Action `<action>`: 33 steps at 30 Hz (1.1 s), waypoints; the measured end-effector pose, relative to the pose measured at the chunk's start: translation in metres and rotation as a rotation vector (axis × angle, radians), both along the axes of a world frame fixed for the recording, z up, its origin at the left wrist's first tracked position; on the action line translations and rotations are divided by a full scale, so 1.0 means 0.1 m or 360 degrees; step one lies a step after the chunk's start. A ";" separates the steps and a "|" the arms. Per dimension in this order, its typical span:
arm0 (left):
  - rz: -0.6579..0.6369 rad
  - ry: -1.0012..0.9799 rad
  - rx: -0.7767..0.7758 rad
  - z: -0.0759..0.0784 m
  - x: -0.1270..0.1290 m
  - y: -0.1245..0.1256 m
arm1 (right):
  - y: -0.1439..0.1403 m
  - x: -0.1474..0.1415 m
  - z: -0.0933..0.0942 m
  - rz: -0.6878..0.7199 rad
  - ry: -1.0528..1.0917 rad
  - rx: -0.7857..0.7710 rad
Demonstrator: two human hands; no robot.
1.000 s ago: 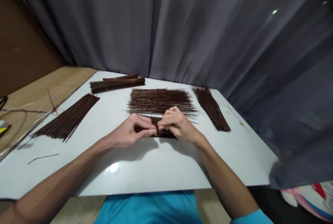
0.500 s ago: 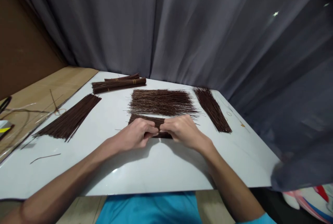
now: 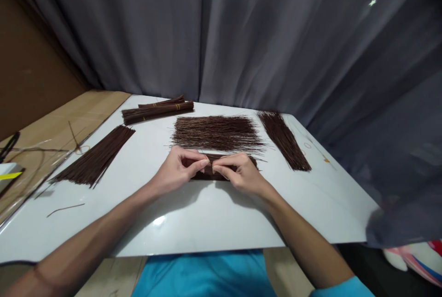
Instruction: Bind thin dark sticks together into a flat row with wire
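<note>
- Grey curtains (image 3: 221, 34) hang behind a shiny white table (image 3: 207, 223), and a brown wooden floor (image 3: 51, 122) shows at the left of the frame.
- At the far left, on the floor, lie some thin wires (image 3: 31, 149) and one thin stick stands up from them.
- On the left part of the table lies a flat fan of loose brown sticks (image 3: 93, 156), and one single stick (image 3: 65, 208) lies alone below it.
- At the upper left of the table rest two tied bundles (image 3: 157, 109), each with thin yellow bands round it.
- In the middle of the frame, the left hand (image 3: 176, 172) is curled, with thumb and first finger pinched on the small bundle of sticks (image 3: 214, 170).
- That small bundle lies flat on the table, just below the wide loose heap (image 3: 217, 132).
- It is dark brown, short and thin, made of many fine sticks side by side.
- I think it is very light, and each stick looks stiff but easy to snap.
- Loose sticks could slide apart, so the middle looks like the best place to hold, with fingers all round.
- The right hand (image 3: 240, 176) is curled too, and its fingertips pinch the same bundle, touching the left fingertips.
- At the right lies one more slanted pile of sticks (image 3: 285, 140), with small rubber bands (image 3: 307, 146) just beside it.
</note>
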State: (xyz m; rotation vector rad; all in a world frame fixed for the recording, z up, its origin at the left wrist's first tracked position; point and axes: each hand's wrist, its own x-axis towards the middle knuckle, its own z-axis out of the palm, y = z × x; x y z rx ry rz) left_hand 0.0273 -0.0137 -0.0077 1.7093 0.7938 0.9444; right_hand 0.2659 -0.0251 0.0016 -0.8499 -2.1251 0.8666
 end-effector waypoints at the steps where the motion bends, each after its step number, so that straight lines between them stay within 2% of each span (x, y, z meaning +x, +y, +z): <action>1: 0.0035 0.0033 0.0011 -0.01 0.01 0.00 | -0.01 0.00 0.00 -0.0027 -0.0032 -0.0007; 8: 0.0080 0.0132 -0.0197 -0.08 0.04 0.03 | 0.00 -0.01 -0.08 -0.0200 -0.0158 -0.0004; 12: 0.0111 0.0197 -0.0019 -0.04 0.06 0.00 | -0.03 -0.03 -0.09 -0.0192 -0.0186 0.0037; 16: 0.0160 0.0540 0.0397 -0.01 0.10 -0.06 | -0.05 -0.03 -0.07 -0.0151 -0.0161 0.0032; 18: 0.0128 0.0677 0.0490 -0.02 0.10 -0.08 | -0.06 -0.03 -0.07 -0.0124 -0.0140 0.0014; 22: -0.0007 0.0784 0.0492 -0.06 0.09 -0.09 | -0.05 -0.03 -0.08 -0.0077 -0.0120 0.0007; 33: -0.0080 0.0807 0.0562 -0.13 0.06 -0.05 | -0.03 -0.04 -0.10 -0.0098 -0.0242 0.0039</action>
